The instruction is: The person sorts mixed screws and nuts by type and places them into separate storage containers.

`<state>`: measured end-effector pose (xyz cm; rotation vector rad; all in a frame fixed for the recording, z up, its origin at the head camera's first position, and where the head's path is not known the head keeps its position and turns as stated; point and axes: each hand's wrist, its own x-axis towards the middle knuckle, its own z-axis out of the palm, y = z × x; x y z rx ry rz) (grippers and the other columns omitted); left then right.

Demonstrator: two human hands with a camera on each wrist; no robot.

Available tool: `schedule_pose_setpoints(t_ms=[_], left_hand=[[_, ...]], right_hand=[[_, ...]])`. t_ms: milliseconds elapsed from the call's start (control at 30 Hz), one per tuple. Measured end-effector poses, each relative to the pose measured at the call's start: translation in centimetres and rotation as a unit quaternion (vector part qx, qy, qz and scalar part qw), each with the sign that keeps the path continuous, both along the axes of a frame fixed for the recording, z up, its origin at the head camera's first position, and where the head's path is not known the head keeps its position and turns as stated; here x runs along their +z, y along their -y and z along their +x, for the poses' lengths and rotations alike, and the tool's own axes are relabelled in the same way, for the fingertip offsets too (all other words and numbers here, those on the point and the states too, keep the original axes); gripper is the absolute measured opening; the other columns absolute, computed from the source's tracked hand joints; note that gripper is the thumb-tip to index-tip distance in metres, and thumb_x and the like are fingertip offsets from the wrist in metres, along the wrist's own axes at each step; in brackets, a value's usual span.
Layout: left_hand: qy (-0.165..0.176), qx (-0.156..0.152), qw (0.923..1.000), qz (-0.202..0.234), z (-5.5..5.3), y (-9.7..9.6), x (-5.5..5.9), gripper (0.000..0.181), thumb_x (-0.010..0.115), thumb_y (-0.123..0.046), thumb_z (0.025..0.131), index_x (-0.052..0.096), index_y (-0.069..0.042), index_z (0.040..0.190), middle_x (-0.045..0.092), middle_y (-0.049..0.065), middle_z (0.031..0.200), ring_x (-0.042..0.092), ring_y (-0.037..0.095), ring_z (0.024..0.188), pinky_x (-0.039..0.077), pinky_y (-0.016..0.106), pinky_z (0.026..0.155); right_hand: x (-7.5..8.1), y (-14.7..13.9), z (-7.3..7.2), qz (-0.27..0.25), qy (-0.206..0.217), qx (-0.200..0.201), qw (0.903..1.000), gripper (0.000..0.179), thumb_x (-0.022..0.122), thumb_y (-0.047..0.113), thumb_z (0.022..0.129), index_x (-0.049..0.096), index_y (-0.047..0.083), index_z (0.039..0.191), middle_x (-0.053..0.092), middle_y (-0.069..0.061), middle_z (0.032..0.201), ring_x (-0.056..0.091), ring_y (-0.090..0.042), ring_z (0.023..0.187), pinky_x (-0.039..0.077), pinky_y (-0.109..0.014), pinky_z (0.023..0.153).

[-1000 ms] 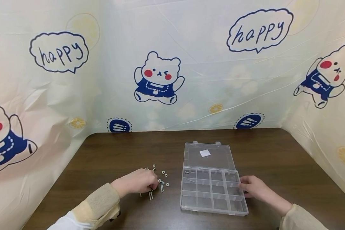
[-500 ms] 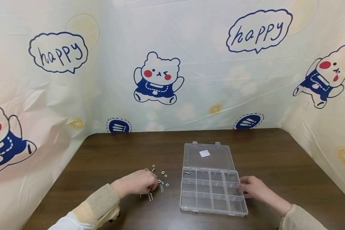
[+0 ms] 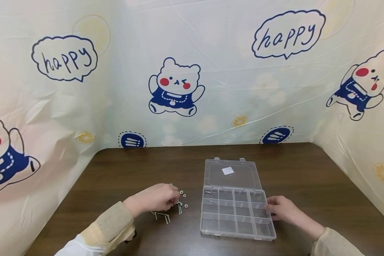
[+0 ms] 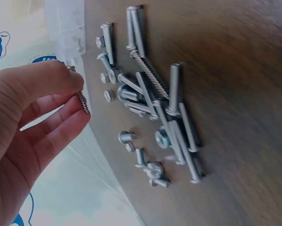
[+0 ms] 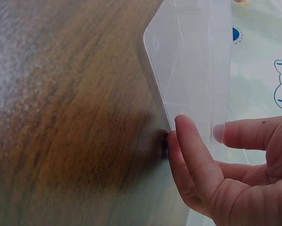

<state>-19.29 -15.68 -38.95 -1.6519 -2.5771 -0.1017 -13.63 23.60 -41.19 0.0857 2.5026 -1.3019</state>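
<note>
My left hand (image 3: 155,197) is over the scattered hardware on the table, left of the box. In the left wrist view its thumb and fingers pinch a small screw (image 4: 84,102), raised above the pile. Loose screws (image 4: 175,89) of long and short lengths lie below it, with a few nuts (image 4: 109,95) among them. My right hand (image 3: 283,209) grips the right side of a clear plastic compartment box (image 3: 238,235). In the right wrist view the thumb is at the rim and the fingers (image 5: 190,141) press the side wall.
The box's clear lid (image 3: 243,176) is folded open toward the back, bearing a small white label (image 3: 228,170). Small screws (image 3: 211,201) lie in its left compartments. A printed cloth (image 3: 227,89) hangs behind and beside the brown table (image 3: 147,163).
My left hand has risen slightly and shifted a little away from me, uncovering screws at the near side of the pile. The right hand and the box have stayed put.
</note>
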Motion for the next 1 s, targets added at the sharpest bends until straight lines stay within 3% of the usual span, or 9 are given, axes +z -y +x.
schedule_pose_setpoints(t_ms=[700,1000], left_hand=[[-0.030,0.023,0.9953,0.089,-0.5,-3.5,1.6,0.013,0.063,0.001,0.072,0.057,-0.011,0.076,0.050,-0.005,0.070,0.046,0.007,0.063,0.041,0.017,0.058],[-0.059,0.011,0.9918,0.113,-0.9,-5.3,2.0,0.014,0.060,0.002,0.070,0.058,-0.010,0.077,0.050,-0.004,0.071,0.046,0.009,0.064,0.041,0.018,0.058]], right_hand=[[0.0,-0.1,0.0,-0.009,0.000,-0.003,1.0000,0.033,0.052,0.000,0.084,0.047,-0.024,0.107,0.060,-0.021,0.093,0.061,-0.028,0.085,0.053,-0.037,0.067],[0.1,0.0,0.1,-0.012,-0.003,-0.004,0.9999,0.032,0.051,0.000,0.084,0.047,-0.024,0.106,0.060,-0.022,0.092,0.061,-0.028,0.085,0.053,-0.037,0.067]])
